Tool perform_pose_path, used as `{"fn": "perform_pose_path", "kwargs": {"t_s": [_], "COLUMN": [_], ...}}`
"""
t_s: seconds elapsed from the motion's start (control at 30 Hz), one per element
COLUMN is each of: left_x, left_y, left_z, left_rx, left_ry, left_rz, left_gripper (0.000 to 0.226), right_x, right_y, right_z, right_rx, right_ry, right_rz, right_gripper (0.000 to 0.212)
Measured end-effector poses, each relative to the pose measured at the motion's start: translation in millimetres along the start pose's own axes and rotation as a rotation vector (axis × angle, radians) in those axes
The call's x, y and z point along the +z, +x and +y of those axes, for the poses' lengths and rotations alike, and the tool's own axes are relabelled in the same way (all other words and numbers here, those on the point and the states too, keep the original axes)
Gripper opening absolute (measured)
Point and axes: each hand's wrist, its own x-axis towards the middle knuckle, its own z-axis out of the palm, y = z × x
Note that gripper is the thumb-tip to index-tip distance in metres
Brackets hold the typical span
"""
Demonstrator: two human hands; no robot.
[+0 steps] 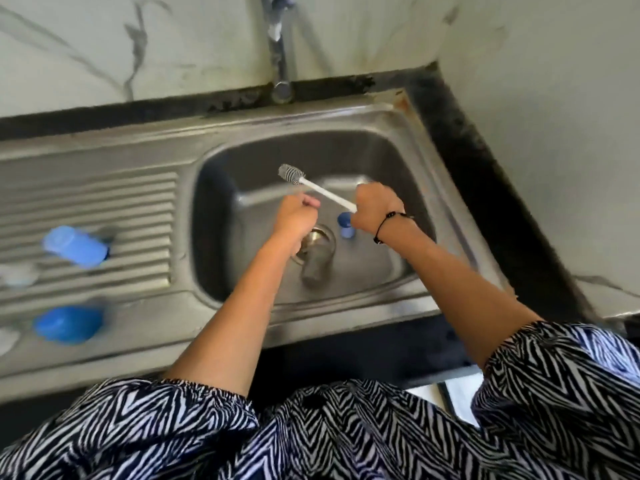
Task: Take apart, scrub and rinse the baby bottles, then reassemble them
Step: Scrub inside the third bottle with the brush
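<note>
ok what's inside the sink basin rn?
In the sink: a small blue piece beside the drain. The left hand and wrist cover part of the drain.

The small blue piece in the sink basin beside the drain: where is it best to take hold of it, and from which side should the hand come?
The small blue piece stands beside the drain, just under the right hand that grips the brush. Probably pinch its wider top rim from above with the left hand, which looks curled; whether it holds anything is unclear.
</note>
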Motion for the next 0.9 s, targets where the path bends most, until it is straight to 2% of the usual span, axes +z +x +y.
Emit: {"fn": "perform_pose_path", "kwargs": {"t_s": [0.1,0.17,0.27,0.4,0.47,0.53,0.73,0.8,0.9], "left_x": [-3.7,1.0,13.7,30.7,38.0,43.7,35.4,23.3,2.1], "left_y": [4.2,8.8,19.4,14.1,14.2,15.4,25.7,28.6,31.5], "left_z": [-25.7,-36.0,-56.2,-57.8,-58.2,-64.9,-78.5,-75.6,-71.7], "left_rx": [-0.081,-0.131,-0.196,-0.219,-0.195,-0.231,-0.360,-0.430,-0.481], "left_ry": [0.018,0.074,0.207,0.467,0.714,0.789,0.676,0.477,0.013], "left_rz": [-0.002,-0.050,-0.137,-0.186,-0.236,-0.246,-0.185,-0.052,0.146], "left_gripper": [0.029,0.016,0.042,0.045,0.053,0.062,0.061,0.070,0.074], "right_x": [21.2,31.2,42.1,51.1,53.8,55.1,53.9,48.8,38.8], "right_y": [8.1,13.0,21.8,27.4,30.2,32.8,43.4,45.7,45.8], "right_z": [-19.3,-24.7,-25.0,-18.3,-13.7,-10.4,-12.2,-14.5,-18.2], "right_rx": [-0.052,-0.059,-0.056,-0.012,0.001,-0.010,-0.077,-0.097,-0.135], "right_ry": [-0.044,-0.058,-0.058,-0.020,0.005,0.028,0.057,0.061,0.064], "right_rz": [-0.039,-0.074,-0.129,-0.191,-0.202,-0.213,-0.177,-0.157,-0.091], "right_gripper": [0.034,0.033,0.032,0.030,0.030,0.029,0.021,0.021,0.024]}}
